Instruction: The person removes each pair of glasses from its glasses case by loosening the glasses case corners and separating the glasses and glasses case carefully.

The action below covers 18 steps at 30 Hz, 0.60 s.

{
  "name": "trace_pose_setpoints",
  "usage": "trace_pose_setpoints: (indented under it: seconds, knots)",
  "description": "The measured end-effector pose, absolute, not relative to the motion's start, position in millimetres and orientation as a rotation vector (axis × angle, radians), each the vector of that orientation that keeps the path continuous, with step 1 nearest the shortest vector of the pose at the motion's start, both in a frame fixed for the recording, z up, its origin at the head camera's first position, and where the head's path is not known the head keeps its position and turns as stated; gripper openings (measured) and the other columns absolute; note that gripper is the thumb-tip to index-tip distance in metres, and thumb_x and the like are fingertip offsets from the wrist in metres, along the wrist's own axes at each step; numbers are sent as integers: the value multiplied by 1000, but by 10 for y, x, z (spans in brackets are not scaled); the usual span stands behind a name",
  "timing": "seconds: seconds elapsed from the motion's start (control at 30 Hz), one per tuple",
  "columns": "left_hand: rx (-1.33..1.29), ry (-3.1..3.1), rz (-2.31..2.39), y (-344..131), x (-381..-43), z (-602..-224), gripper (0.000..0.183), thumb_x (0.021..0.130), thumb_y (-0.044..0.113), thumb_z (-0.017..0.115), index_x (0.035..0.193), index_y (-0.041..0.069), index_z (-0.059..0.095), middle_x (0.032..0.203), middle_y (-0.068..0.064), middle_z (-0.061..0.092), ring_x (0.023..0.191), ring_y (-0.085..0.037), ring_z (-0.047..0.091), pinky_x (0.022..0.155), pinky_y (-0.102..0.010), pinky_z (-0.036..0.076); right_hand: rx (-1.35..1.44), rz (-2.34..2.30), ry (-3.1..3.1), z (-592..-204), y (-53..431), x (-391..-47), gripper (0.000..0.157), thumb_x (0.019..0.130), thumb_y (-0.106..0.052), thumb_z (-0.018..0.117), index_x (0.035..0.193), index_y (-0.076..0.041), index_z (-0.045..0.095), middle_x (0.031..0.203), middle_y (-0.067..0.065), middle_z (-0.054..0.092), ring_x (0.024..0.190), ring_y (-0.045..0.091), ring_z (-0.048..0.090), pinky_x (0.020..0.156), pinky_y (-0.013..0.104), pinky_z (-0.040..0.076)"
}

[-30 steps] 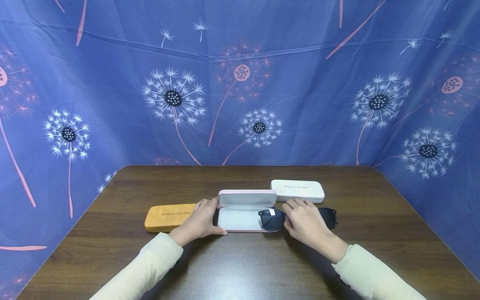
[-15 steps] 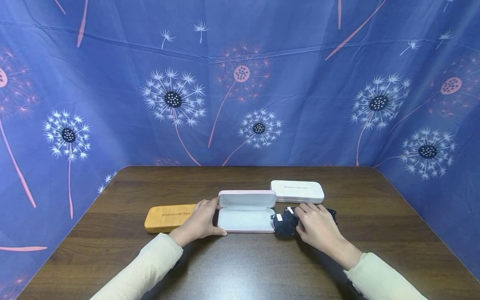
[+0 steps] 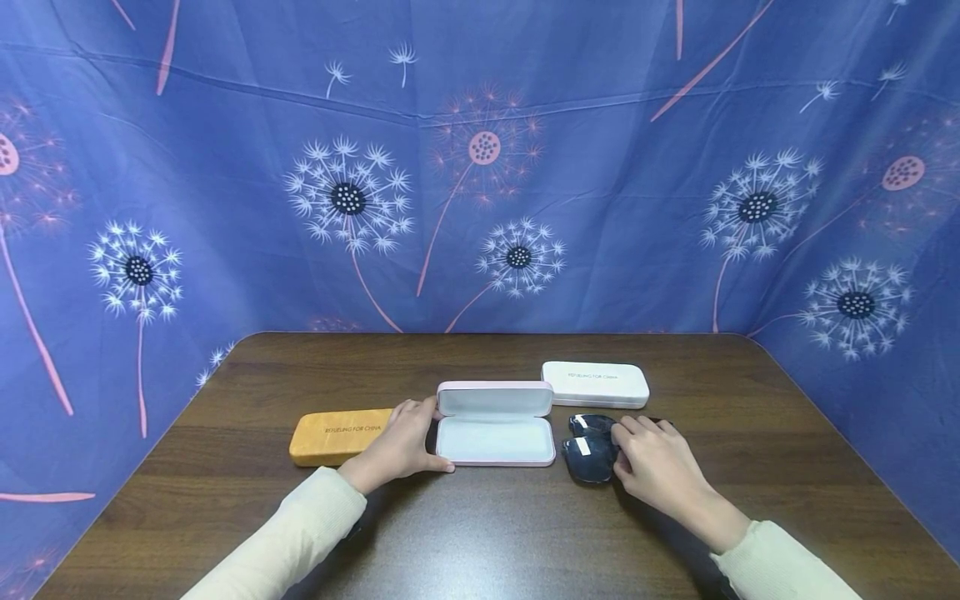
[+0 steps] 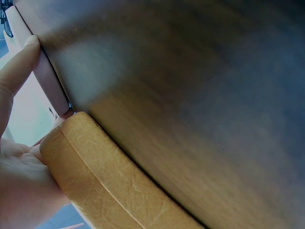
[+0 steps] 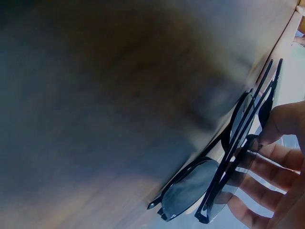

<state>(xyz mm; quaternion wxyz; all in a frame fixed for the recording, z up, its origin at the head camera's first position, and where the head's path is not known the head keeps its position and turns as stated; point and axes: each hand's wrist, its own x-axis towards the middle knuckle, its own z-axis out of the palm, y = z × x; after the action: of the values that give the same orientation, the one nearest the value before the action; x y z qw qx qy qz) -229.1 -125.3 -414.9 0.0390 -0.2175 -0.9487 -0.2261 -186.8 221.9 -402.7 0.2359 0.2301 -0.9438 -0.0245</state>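
Note:
An open pink-edged glasses case (image 3: 495, 440) with a pale lining stands mid-table, lid raised. My left hand (image 3: 397, 443) grips its left end, thumb at the front edge and fingers behind. To the right of the case, my right hand (image 3: 660, 465) pinches a pair of dark sunglasses (image 3: 590, 461) near the bridge, close to the tabletop. A second pair of dark sunglasses (image 3: 583, 424) lies just behind, partly covered by that hand. Both pairs show in the right wrist view, the held sunglasses (image 5: 220, 202) overlapping the other pair (image 5: 190, 186).
A closed yellow glasses case (image 3: 337, 437) lies beside my left hand, its right end hidden. Behind the sunglasses is a closed white glasses case (image 3: 596, 386). The brown wooden table (image 3: 480, 533) ends at a blue dandelion-print cloth (image 3: 615, 167).
My right hand has moved right with the held sunglasses, from over the open case's right end to beside it. The second pair's left lens has come into sight. The left hand stays put.

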Motion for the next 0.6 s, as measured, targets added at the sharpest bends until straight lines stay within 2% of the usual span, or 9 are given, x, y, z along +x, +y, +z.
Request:
trace_pose_setpoints:
  seconds: [0.6]
  knots:
    - [-672,-2905,-698,-1248,-2277,-4144,87,52,36,87,120,1,46,106,-7,63,110,-29,49,106,-45,24,593,-79,-2656,-4029,2342,-1823,20,56,-11,70,72,-12,58,69,-5,55,64,15,52,54,30,38]
